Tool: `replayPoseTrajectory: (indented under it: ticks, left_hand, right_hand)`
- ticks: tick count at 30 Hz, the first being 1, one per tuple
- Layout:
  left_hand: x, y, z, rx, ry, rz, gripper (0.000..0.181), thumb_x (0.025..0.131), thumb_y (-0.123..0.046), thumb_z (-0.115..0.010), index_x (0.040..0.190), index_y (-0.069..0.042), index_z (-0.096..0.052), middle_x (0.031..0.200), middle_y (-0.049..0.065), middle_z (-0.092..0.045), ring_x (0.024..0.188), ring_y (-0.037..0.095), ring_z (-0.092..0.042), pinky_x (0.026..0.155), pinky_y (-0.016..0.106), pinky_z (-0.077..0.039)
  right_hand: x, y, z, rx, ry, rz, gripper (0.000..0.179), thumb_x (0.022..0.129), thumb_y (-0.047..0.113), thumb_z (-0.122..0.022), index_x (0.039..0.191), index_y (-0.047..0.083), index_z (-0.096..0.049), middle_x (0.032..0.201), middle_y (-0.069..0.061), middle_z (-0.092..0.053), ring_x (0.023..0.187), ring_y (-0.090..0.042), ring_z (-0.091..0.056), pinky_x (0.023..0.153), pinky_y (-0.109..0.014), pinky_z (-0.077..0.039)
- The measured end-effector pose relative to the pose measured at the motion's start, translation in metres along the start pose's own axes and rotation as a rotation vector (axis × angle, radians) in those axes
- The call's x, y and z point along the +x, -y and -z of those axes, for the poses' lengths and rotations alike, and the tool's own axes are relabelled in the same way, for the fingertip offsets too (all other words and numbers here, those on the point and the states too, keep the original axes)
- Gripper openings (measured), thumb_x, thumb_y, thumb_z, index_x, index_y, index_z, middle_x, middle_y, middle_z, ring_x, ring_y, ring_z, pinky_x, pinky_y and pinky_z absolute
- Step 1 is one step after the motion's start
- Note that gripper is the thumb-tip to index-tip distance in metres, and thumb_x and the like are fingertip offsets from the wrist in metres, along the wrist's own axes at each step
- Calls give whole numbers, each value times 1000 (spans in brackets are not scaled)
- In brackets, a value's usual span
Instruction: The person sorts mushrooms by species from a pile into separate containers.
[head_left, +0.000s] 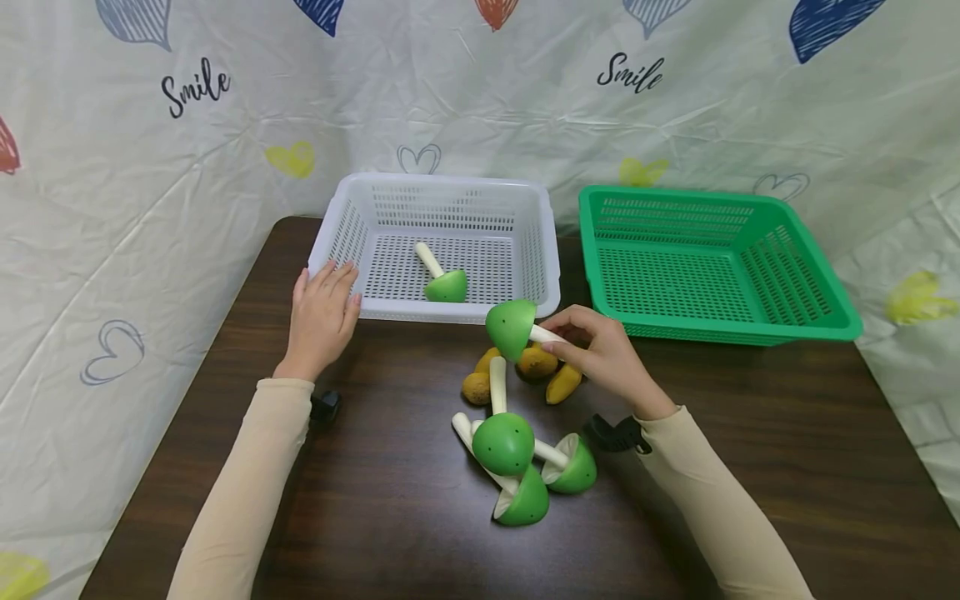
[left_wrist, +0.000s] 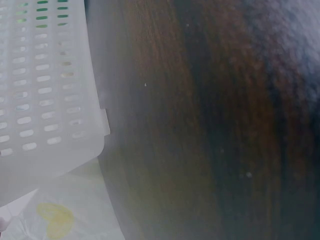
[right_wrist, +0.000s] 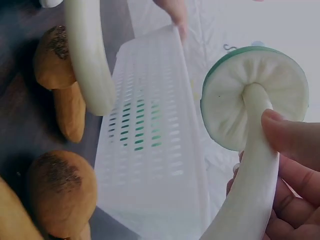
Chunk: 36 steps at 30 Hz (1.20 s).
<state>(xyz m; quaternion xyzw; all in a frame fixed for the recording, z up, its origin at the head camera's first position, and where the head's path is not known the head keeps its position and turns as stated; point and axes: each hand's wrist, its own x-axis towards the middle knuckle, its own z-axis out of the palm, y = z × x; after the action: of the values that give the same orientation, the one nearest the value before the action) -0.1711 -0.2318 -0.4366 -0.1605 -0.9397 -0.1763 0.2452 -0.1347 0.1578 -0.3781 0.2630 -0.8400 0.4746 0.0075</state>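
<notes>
My right hand point(head_left: 600, 350) pinches a green-capped toy mushroom point(head_left: 512, 327) by its white stem, near the front right corner of the white basket point(head_left: 420, 312). In the right wrist view the thumb presses on the stem just below the pale underside of the mushroom's cap point(right_wrist: 235, 110). My left hand point(head_left: 321, 317) rests with fingers straight on the white basket's front left corner. Inside that basket lies another green-capped mushroom point(head_left: 447, 285). On the table below my right hand, several green-capped mushrooms point(head_left: 504, 444) lie in a pile, one across the others.
Several brown-yellow mushrooms point(head_left: 564, 383) lie between the pile and the white basket; in the right wrist view two show dark-speckled caps point(right_wrist: 62, 192). To the right stands a green basket point(head_left: 720, 327). A printed cloth point(head_left: 480, 92) hangs behind the dark wooden table point(head_left: 375, 533).
</notes>
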Motion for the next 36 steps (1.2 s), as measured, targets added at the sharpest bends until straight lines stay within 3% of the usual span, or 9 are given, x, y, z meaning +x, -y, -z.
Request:
replayPoseTrajectory:
  ticks: [9,18,29,36]
  left_hand:
    - [0,-1,0,-1,-7,-4,44,96,-24,-43,128,4,-54,135,17,-52,131,34,-38,111,53,-9]
    - [0,0,-2,3,0,-5,45,96,-25,-43,129,3,-54,136,16,-51,131,34,-38,111,52,-8]
    - [1,1,-1,1,-4,-3,44,96,-25,-43,128,3,-54,136,16,-51,130,35,-38,111,53,-9]
    - [0,1,0,6,6,2,44,95,-25,-43,128,3,-54,136,16,-51,131,35,-37,111,54,-10]
  right_hand:
    - [15,5,-3,-10,-29,24,18,83,7,-71,100,4,-67,97,-5,-65,84,-14,-60,72,-27,-51]
    - [27,10,-9,-6,-59,17,18,82,9,-72,100,5,-68,98,-6,-65,81,-15,-61,63,-27,-50]
    - [52,12,-14,20,-105,-45,20,85,10,-70,102,0,-67,100,-13,-66,82,-22,-63,74,-34,-52]
    - [66,15,-17,55,-136,-76,21,86,11,-69,103,-1,-67,98,-13,-66,84,-20,-61,78,-32,-50]
